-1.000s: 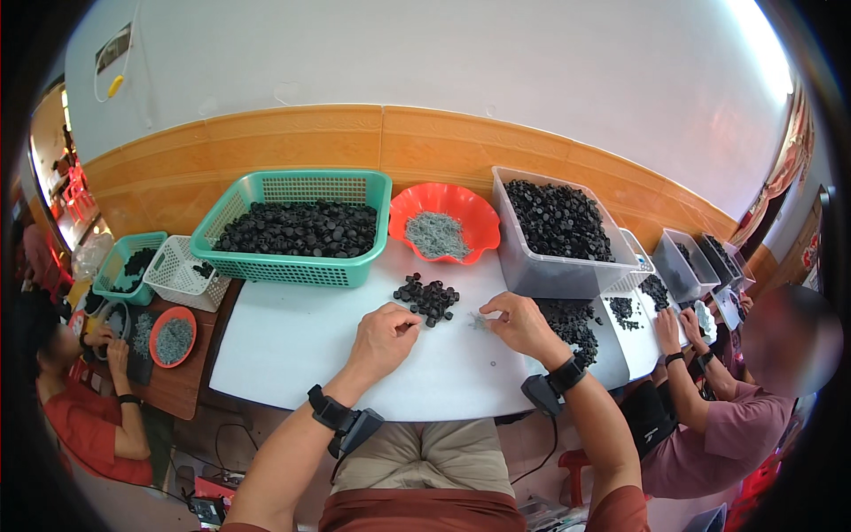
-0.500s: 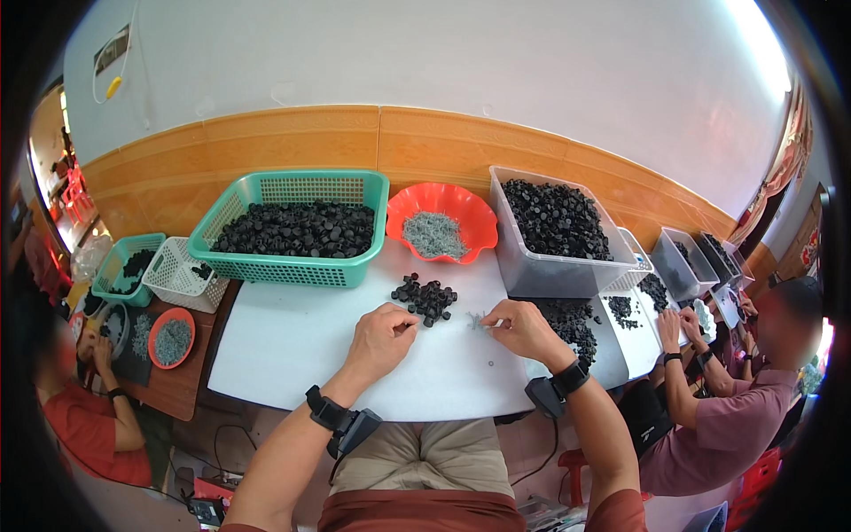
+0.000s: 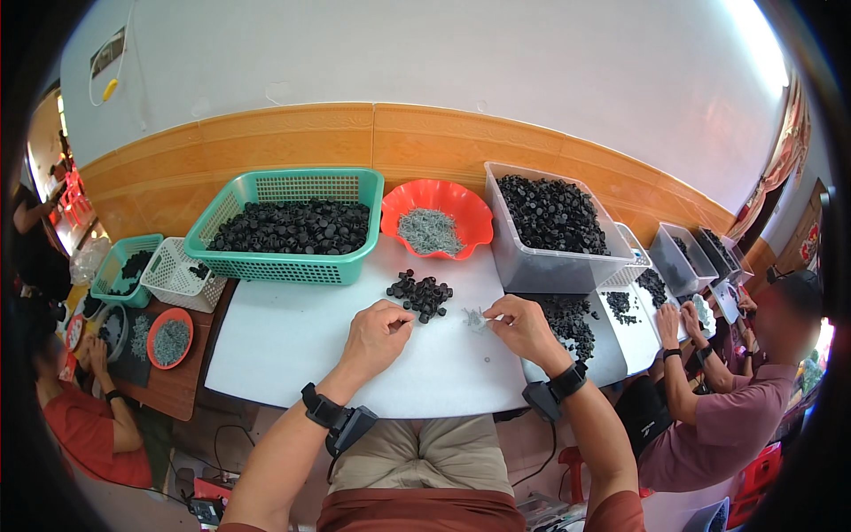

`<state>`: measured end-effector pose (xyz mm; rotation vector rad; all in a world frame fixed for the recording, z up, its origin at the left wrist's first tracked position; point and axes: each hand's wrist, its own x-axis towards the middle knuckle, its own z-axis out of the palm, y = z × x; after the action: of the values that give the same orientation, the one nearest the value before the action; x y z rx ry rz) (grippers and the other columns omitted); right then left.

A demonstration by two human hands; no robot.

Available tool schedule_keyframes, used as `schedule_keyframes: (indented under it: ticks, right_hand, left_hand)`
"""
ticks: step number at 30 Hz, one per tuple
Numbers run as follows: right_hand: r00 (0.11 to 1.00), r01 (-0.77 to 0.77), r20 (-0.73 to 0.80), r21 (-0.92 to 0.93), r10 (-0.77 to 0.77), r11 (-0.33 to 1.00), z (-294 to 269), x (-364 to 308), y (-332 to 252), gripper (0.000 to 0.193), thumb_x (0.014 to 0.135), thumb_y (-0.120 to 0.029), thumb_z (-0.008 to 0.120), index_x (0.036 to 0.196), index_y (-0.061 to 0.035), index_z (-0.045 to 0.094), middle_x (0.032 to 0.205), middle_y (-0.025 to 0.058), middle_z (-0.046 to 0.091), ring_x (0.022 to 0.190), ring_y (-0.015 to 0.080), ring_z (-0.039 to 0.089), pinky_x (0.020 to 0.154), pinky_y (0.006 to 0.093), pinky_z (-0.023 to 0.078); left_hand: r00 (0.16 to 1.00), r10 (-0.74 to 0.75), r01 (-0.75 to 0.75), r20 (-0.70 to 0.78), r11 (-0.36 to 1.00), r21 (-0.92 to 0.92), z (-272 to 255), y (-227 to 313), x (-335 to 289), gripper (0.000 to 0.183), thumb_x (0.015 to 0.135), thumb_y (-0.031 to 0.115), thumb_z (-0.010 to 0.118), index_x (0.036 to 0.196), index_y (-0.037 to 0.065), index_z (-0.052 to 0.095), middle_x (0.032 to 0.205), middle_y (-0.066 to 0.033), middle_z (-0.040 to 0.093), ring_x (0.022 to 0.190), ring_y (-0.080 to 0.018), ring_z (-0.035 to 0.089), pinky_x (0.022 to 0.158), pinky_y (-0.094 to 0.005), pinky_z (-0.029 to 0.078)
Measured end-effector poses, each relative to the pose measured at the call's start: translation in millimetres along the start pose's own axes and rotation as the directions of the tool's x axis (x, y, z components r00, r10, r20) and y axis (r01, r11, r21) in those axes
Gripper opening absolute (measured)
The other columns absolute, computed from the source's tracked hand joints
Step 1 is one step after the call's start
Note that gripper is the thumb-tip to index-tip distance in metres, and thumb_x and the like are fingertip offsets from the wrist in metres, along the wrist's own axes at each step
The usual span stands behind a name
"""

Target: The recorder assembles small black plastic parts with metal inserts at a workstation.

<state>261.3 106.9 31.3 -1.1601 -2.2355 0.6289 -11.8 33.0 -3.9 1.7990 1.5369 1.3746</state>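
Left of the black-cap pile [image 3: 418, 295], the left hand [image 3: 377, 337] is pinching thumb and forefinger nearly together; right of the pile, the right hand [image 3: 525, 330] is curling its fingertips beside loose grey pieces [image 3: 472, 317]; whether either is holding anything, I cannot tell. A brushing knuckle could be scattering those light pieces, and 1 tiny ring [image 3: 487, 360] below the pile is risking a slide. Under the pile a white tabletop [image 3: 284, 355] is spreading; behind it a red bowl [image 3: 480, 226] is standing before orange wall tiles [image 3: 266, 133], while co-workers [image 3: 731, 426] are sitting to either side
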Motion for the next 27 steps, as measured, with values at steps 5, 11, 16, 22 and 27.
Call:
schedule_keyframes:
  ticks: [5, 11, 16, 22, 27]
  right_hand:
    - [0.994, 0.073, 0.095, -0.137, -0.06, 0.988, 0, -5, -4, 0.017, 0.086, -0.012, 0.07, 0.099, -0.0055, 0.077, 0.103, 0.0111, 0.068, 0.087, 0.0324, 0.068, 0.079, 0.0408, 0.054]
    - [0.987, 0.132, 0.124, -0.283, -0.1, 0.95, 8, -9, -2, 0.015, 0.087, -0.016, 0.07, 0.098, -0.0096, 0.079, 0.098, 0.0104, 0.065, 0.086, 0.033, 0.067, 0.078, 0.0432, 0.053]
    - [0.985, 0.138, 0.141, -0.297, -0.099, 0.945, 10, -9, -8, 0.013, 0.088, -0.013, 0.067, 0.095, -0.0081, 0.076, 0.099, 0.0113, 0.065, 0.083, 0.035, 0.067, 0.076, 0.0446, 0.053]
    - [0.966, 0.189, 0.244, -0.429, -0.088, 0.883, 12, -8, -15, 0.01, 0.088, -0.006, 0.062, 0.097, -0.0032, 0.066, 0.106, 0.0143, 0.06, 0.08, 0.0382, 0.067, 0.072, 0.0494, 0.053]
    - [0.965, 0.193, 0.246, -0.425, -0.093, 0.884, 13, -16, -24, 0.014, 0.089, -0.004, 0.059, 0.103, -0.0013, 0.06, 0.111, 0.0165, 0.057, 0.08, 0.0391, 0.067, 0.071, 0.0508, 0.053]
  left_hand:
    - [1.0, 0.005, -0.005, -0.004, 1.0, 0.01, 0, 0, 0, 0.015, 0.085, 0.007, 0.071, 0.097, 0.0, 0.077, 0.098, -0.0139, 0.072, 0.078, -0.0237, 0.07, 0.072, -0.0321, 0.057]
    - [1.0, -0.01, 0.009, 0.01, 1.0, 0.004, 0, 1, 0, 0.015, 0.085, 0.006, 0.072, 0.098, 0.0, 0.076, 0.098, -0.0132, 0.072, 0.081, -0.0202, 0.071, 0.074, -0.0294, 0.057]
    - [1.0, -0.002, 0.002, 0.016, 1.0, 0.014, 0, 2, 0, 0.015, 0.085, 0.006, 0.072, 0.097, -0.001, 0.076, 0.099, -0.0131, 0.072, 0.08, -0.0204, 0.071, 0.074, -0.0292, 0.057]
    - [0.999, 0.03, -0.03, 0.017, 0.999, 0.016, -1, 1, -2, 0.014, 0.086, 0.007, 0.071, 0.097, 0.0, 0.076, 0.1, -0.0135, 0.073, 0.081, -0.0224, 0.071, 0.073, -0.0303, 0.058]
    - [0.998, 0.042, -0.042, 0.035, 0.999, -0.014, 0, 8, -5, 0.014, 0.086, 0.006, 0.071, 0.097, 0.0, 0.076, 0.099, -0.0133, 0.072, 0.081, -0.0231, 0.072, 0.073, -0.0307, 0.058]
